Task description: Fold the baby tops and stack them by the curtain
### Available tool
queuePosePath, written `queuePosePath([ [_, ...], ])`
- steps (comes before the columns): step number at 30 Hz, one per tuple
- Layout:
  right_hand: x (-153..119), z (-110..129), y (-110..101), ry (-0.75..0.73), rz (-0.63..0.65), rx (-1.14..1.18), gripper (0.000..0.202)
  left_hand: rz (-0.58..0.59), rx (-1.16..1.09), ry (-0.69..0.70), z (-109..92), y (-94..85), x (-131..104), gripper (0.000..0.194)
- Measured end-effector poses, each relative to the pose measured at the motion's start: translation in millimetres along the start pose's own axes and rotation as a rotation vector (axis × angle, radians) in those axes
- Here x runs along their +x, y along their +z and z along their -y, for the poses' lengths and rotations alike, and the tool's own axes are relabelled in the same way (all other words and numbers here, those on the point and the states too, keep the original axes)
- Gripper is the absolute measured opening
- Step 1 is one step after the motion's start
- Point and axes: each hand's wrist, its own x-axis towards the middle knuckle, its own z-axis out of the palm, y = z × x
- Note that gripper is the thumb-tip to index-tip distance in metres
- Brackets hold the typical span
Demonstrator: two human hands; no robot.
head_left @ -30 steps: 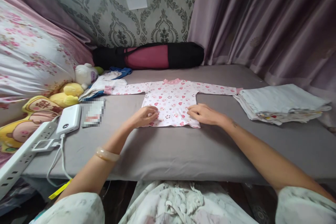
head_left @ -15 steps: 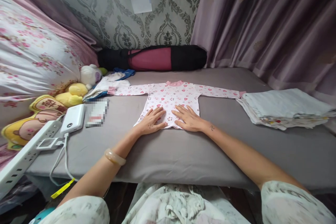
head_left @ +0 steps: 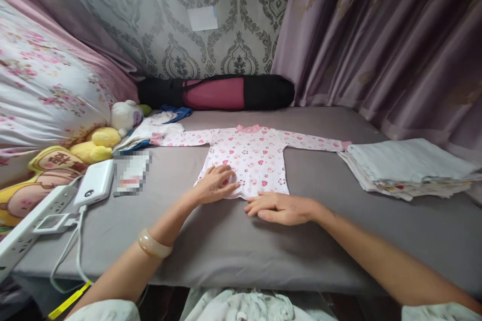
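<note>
Where left fingers (head_left: 226, 174) rest, printed shirt (head_left: 248, 163) (pink collar (head_left: 249, 129)) lies T-shaped.

Shirt (head_left: 250, 158) is lying under left hand (head_left: 214, 185), power bank (head_left: 95, 180) sitting further left, cloth stack (head_left: 410, 165) chilling way right of right hand (head_left: 288, 209).

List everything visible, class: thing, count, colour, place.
Shirt: 1, white-pink, centre
Folded stack: 1, pale, right
Loose clothes: some, white-blue, left
Long bag: 1, black-pink, back
Plush toys: several, mostly yellow, left
Device: 1, white, left
Power strip: 1, white, left
Cables: some, white, left
Tag: 1, yellow, bottom left
Blurred packet: 1, pale, left
Floral cloth: 1, white-pink, left
Curtains: 2, mauve, sides
Paper: 1, white, wall
Sheet: 1, grey, beneath shirt
Bangle: 1, cream, left arm
Sleeves: 2, pale, bottom
Left hand: 1, bare, on shirt
Right hand: 1, bare, at hem
</note>
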Motion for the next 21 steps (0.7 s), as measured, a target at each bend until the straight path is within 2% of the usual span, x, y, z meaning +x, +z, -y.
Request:
queuePosePath([
  [1, 3.4, -2.9, -3.4, 0.016, -0.036, 0.069, 0.042, -0.006, 0.000, 0.023, -5.2, 0.5, 5.2, 0.059],
  [3, 14.8, -14.8, -11.6, 0.065, -0.225, 0.101, 0.043, 0.009, -0.007, 0.073, -15.8, 3.3, 16.8, 0.059],
  [5, 29.4, -33.1, -21.2, 0.104, -0.516, -0.063, 0.040, 0.058, -0.016, 0.106, -23.9, 7.5, 28.7, 0.066],
  [6, 36.8, -43.4, -26.2, 0.114, -0.617, -0.190, 0.040, 0.082, -0.019, 0.117, -26.4, 9.7, 34.6, 0.072],
  [7, 43.8, -53.5, -31.0, 0.145, -0.663, -0.309, 0.043, 0.104, -0.020, 0.128, -27.4, 11.8, 40.5, 0.079],
  [9, 55.6, -71.5, -39.7, 0.275, -0.642, -0.463, 0.050, 0.129, -0.010, 0.139, -25.5, 14.8, 52.4, 0.092],
  [11, 65.1, -84.3, -47.0, 0.420, -0.568, -0.530, 0.056, 0.129, 0.011, 0.131, -18.7, 16.0, 65.1, 0.096],
  [14, 77.4, -94.7, -57.3, 0.525, -0.521, -0.575, 0.060, 0.095, 0.047, 0.070, -2.8, 15.4, 87.1, 0.088],
  [21, 101.8, -109.1, -86.1, 0.659, -0.557, -0.597, 0.058, -0.043, 0.136, -0.169, 38.9, 16.3, 146.4, 0.070],
])
